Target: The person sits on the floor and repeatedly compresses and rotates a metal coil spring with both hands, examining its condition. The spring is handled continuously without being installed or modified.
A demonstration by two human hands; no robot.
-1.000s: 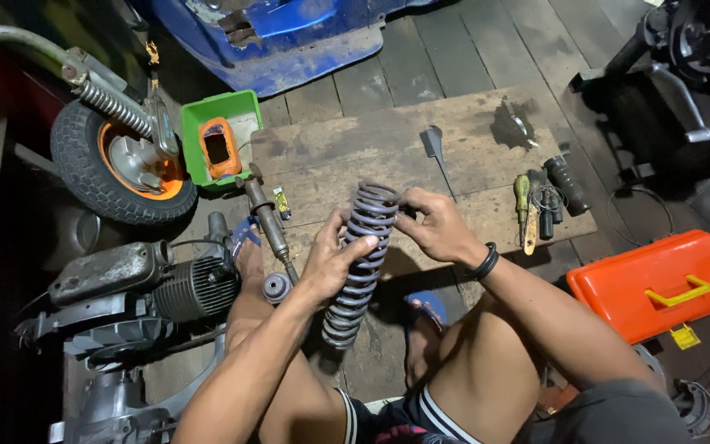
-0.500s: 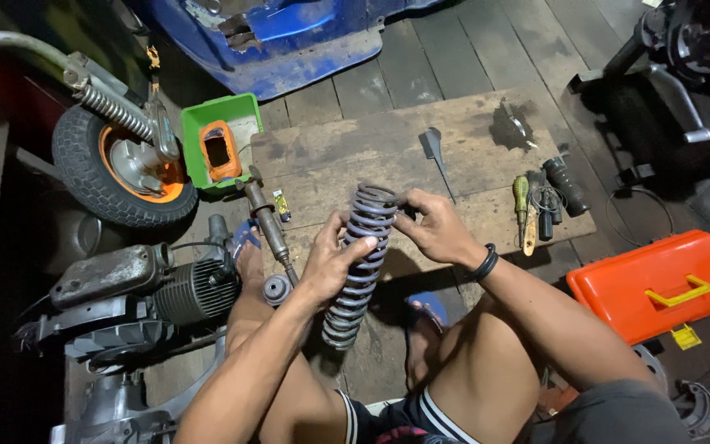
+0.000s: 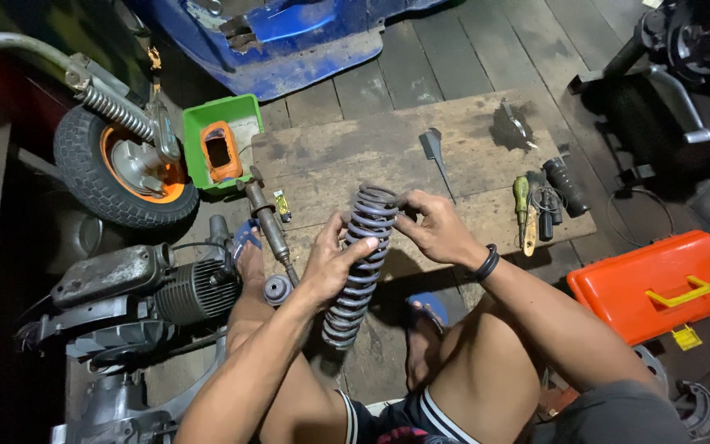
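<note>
**K:** Nothing has really shifted since the earlier frames: coil spring (image 3: 361, 263) sits in the same two-handed hold, same tilt, top end away from the person, bottom end near the knees.

**R:** Grip?

**K:** Left hand (image 3: 328, 267) is wrapped round the middle coils, fingers curled over, thumb on the near side. Right hand (image 3: 432, 231) pinches the top coils with its fingertips. Both are closed on the spring, neither is spread.

**R:** Handling?

**K:** Thick steel wire, purple-grey, so likely heavy for its size and very stiff; it won't flex by hand. The coils look dull, possibly greasy, so it could slip. Not fragile. Best held round the body with one hand and at an end coil with the other, as the person has it. Fingers should stay out of the gaps between coils.

**R:** Surface?

**K:** Under the hands is a worn wooden board (image 3: 355, 156) on a dark plank floor. A shock absorber rod (image 3: 269, 226) lies just left of the left hand. A screwdriver (image 3: 522, 210) and black grips (image 3: 564, 185) lie right of the right hand.

**R:** Room?

**K:** Past the left hand stand a green tray (image 3: 199, 136), a small wheel (image 3: 121, 168) and an engine (image 3: 137, 288). An orange toolbox (image 3: 659, 284) sits further out on the right. A blue body panel (image 3: 289, 41) lies beyond the board. Lighting is dim.
</note>
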